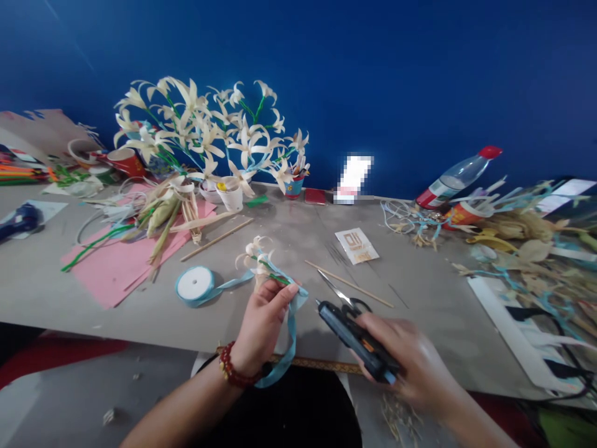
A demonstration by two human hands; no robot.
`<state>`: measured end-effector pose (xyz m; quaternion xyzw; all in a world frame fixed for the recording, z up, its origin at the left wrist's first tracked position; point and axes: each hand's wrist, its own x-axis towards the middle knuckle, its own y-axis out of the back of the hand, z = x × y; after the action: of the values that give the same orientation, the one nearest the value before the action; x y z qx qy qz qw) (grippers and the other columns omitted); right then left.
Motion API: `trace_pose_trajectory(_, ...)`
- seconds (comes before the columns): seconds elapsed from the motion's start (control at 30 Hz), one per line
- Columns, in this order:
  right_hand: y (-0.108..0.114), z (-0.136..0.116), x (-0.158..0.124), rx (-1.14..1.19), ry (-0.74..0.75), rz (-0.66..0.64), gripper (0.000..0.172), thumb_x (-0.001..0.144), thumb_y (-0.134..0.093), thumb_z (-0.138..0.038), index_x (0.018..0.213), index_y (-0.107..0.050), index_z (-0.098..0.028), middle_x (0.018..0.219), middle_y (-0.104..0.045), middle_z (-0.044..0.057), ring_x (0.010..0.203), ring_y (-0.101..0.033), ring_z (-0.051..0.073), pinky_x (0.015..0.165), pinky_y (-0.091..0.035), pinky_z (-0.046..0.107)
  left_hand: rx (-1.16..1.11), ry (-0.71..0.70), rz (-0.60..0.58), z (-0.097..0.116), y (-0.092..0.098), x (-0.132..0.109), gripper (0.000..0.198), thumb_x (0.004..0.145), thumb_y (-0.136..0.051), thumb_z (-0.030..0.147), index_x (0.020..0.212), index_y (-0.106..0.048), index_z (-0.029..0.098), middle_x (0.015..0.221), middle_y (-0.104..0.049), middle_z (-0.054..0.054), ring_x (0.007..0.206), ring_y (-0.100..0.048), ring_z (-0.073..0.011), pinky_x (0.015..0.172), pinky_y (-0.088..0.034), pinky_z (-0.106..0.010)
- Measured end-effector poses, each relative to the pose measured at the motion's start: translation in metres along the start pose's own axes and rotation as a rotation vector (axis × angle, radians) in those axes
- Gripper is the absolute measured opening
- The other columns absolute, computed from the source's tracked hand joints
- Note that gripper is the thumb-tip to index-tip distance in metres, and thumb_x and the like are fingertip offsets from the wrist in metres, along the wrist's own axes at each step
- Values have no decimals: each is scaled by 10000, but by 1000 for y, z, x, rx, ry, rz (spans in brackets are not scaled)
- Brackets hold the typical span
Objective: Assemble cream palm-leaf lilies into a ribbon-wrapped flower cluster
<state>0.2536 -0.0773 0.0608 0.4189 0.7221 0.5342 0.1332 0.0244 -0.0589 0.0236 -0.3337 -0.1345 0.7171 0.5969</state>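
Note:
Between the thumb and fingers of my left hand (pixel 267 311) is a small spray of cream husk flowers (pixel 255 254) with green and light blue stems. A light blue ribbon (pixel 290 339) hangs from that hand in a loop over the table edge, and another stretch runs left to a ribbon spool (pixel 194 284). My right hand (pixel 396 348) is wrapped round a black glue gun (pixel 357 339), whose tip points up and left, a little right of the flowers and apart from them. Behind the gun lie scissors (pixel 336 289), their handles partly hidden.
Finished flowers (pixel 200 124) stand in cups at the back left, near pink paper (pixel 102 274). Thin sticks (pixel 349 284) and a small packet (pixel 357 245) lie mid-table. At right are a bottle (pixel 457 180), dried husks (pixel 532 242) and a white power strip (pixel 508 342).

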Motion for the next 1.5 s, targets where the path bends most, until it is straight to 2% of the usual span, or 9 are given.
trace_pose_trajectory(0.1, 8, 10, -2, 42, -88, 80, 176, 897, -505, -310, 1056, -511, -235, 731, -671, 12, 559, -621, 172, 534, -426, 261, 34, 5, 17, -1, 3, 0, 177, 704, -839, 295, 759, -751, 153, 732, -704, -13, 649, -567, -85, 620, -438, -176)
trace_pose_trajectory(0.23, 7, 46, 4, -75, -424, 154, 205, 946, -461, -413, 1029, -515, -233, 740, -684, 21, 637, -672, 206, 581, -466, 278, -29, 32, -1, -1, 3, -2, 165, 693, -852, 267, 749, -744, 155, 755, -719, -12, 714, -616, -98, 697, -475, -181)
trace_pose_trajectory(0.37, -7, 92, 14, -526, -676, -36, 292, 957, -442, -386, 1175, -483, -195, 963, -720, 97, 741, -704, 262, 545, -422, 295, -49, 48, -9, 0, 1, -5, 141, 694, -853, 229, 755, -748, 159, 722, -710, 1, 699, -624, -93, 674, -480, -171)
trace_pose_trajectory(0.6, -18, 132, 26, -607, -595, -128, 278, 863, -527, -244, 1117, -547, -132, 1042, -686, 155, 860, -681, 298, 652, -438, 334, -48, 44, -29, 0, 2, -8, 124, 723, -835, 232, 773, -753, 154, 782, -734, -8, 742, -631, -83, 723, -477, -160)
trace_pose_trajectory(0.7, -10, 120, 27, -623, -527, -123, 351, 799, -575, -208, 1138, -562, -118, 1115, -668, 176, 937, -658, 338, 754, -467, 402, -62, 41, -35, 0, 1, -8, 149, 703, -849, 251, 773, -757, 156, 778, -734, -10, 733, -629, -87, 727, -479, -174)
trace_pose_trajectory(0.77, -2, 95, 26, -616, -416, -16, 388, 814, -577, -217, 1187, -552, -112, 1205, -638, 188, 984, -642, 345, 806, -480, 440, -75, 42, -34, 0, -1, -7, 166, 688, -858, 259, 775, -757, 160, 778, -734, -10, 734, -630, -93, 733, -481, -183)
trace_pose_trajectory(0.9, 9, 17, 27, -358, 34, 340, 338, 875, -617, -282, 1170, -578, -122, 1144, -659, 145, 1067, -618, 276, 907, -503, 391, -63, 40, -30, 0, -6, -7, 180, 674, -865, 270, 741, -745, 154, 745, -719, -8, 712, -615, -93, 714, -474, -184)
trace_pose_trajectory(1.03, 6, -36, 41, -336, 461, 309, 162, 905, -564, -135, 1016, -673, -182, 1000, -719, 40, 911, -629, 191, 964, -478, 379, -29, 37, -16, 1, -13, -11, 199, 663, -869, 278, 727, -736, 145, 724, -706, -12, 683, -598, -92, 662, -459, -175)
trace_pose_trajectory(1.5, -3, -42, 69, -537, 606, 275, 262, 968, -464, -123, 919, -715, -176, 885, -737, 15, 872, -604, 177, 874, -426, 351, -31, -36, -39, 9, -17, -21, 198, 687, -846, 287, 740, -724, 141, 726, -698, -23, 691, -594, -117, 691, -470, -209)
